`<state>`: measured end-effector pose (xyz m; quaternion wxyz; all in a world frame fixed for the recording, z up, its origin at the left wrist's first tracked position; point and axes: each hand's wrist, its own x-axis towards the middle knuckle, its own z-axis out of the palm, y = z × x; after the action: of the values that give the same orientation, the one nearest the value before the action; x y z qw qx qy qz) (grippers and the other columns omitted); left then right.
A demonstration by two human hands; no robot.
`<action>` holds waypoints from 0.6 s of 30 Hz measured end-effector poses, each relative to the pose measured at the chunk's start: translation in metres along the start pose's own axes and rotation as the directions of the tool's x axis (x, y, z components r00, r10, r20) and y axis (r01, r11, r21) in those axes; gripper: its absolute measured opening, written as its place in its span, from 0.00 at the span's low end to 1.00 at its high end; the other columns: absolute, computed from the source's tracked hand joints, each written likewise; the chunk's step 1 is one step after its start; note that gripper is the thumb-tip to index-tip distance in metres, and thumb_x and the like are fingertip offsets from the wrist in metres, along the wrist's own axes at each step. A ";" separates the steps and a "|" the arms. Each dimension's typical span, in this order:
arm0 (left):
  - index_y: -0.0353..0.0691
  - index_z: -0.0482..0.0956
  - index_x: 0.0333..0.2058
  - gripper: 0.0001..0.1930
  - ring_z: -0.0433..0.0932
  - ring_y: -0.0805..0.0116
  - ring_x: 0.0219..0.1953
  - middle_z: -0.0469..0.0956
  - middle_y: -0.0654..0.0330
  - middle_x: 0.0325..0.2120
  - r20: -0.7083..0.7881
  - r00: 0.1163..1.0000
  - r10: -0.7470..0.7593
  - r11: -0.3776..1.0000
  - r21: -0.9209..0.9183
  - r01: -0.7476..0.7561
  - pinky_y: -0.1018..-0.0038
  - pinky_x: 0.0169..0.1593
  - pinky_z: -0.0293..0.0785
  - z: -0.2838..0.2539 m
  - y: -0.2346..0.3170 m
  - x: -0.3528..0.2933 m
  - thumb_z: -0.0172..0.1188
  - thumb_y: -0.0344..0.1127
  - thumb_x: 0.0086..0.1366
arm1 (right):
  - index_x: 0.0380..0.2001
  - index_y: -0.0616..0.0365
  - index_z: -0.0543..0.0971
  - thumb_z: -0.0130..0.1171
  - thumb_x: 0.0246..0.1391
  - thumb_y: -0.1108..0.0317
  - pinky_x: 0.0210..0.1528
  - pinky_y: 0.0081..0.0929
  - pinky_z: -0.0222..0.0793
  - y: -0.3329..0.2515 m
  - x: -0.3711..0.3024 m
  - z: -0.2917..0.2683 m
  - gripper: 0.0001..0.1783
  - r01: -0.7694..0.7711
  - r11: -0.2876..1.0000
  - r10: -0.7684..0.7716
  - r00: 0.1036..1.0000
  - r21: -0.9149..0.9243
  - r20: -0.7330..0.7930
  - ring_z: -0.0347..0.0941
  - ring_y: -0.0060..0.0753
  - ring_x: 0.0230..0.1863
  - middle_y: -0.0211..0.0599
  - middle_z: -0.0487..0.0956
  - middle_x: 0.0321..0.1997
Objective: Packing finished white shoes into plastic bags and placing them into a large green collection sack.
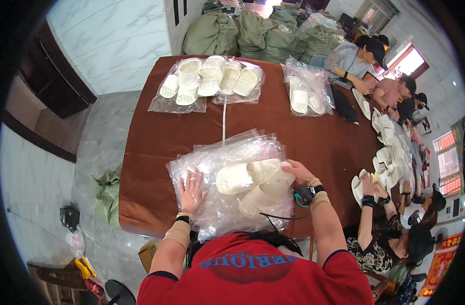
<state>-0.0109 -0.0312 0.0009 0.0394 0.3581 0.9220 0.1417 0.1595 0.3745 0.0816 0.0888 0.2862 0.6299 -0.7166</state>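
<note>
A pair of cream slippers lies on a stack of clear plastic bags (202,162) in front of me. One slipper (237,178) points to the left, and the other slipper (260,198) lies nearer to me, angled toward my body. Clear film shines over parts of them, but how far they are inside a bag I cannot tell. At their right end my right hand (298,172) grips the slippers, its fingers closed around the edge. My left hand (192,193) rests flat on the bags, fingers spread, left of the slippers.
Bagged slippers (198,76) lie at the table's far left, and another bagged pair (306,96) at the far right beside a black cap (344,104). Loose slippers (387,147) pile along the right side, where several people work. Green sacks (212,35) stand behind the brown-covered table (161,152).
</note>
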 end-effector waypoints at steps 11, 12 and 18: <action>0.37 0.60 0.65 0.26 0.63 0.52 0.66 0.69 0.51 0.60 -0.086 0.996 -0.037 0.650 -0.759 -0.042 0.57 0.70 0.48 -0.034 -0.029 -0.008 0.46 0.24 0.68 | 0.43 0.65 0.78 0.63 0.55 0.66 0.45 0.23 0.69 -0.051 -0.043 0.016 0.16 0.235 0.936 -0.274 0.953 -0.264 -0.125 0.73 0.22 0.41 0.31 0.80 0.39; 0.37 0.60 0.65 0.26 0.63 0.52 0.66 0.69 0.51 0.60 -0.085 0.996 -0.028 0.649 -0.760 -0.046 0.57 0.70 0.48 -0.049 -0.023 -0.008 0.46 0.24 0.68 | 0.43 0.65 0.78 0.63 0.55 0.66 0.45 0.23 0.69 -0.049 -0.046 0.014 0.16 0.233 0.936 -0.275 0.952 -0.263 -0.133 0.73 0.22 0.41 0.31 0.80 0.39; 0.40 0.72 0.57 0.21 0.60 0.53 0.67 0.67 0.53 0.61 -0.307 0.951 -0.036 0.761 -0.625 -0.174 0.56 0.68 0.54 -0.089 0.029 -0.036 0.52 0.27 0.66 | 0.42 0.65 0.79 0.63 0.54 0.66 0.45 0.23 0.69 -0.043 -0.045 0.019 0.15 0.269 0.917 -0.319 0.938 -0.294 -0.138 0.73 0.21 0.40 0.31 0.81 0.38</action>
<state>0.0184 -0.0558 0.0934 0.0139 0.3308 0.7977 0.5040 0.1699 0.3543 0.1425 -0.0405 0.2375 0.7631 -0.5997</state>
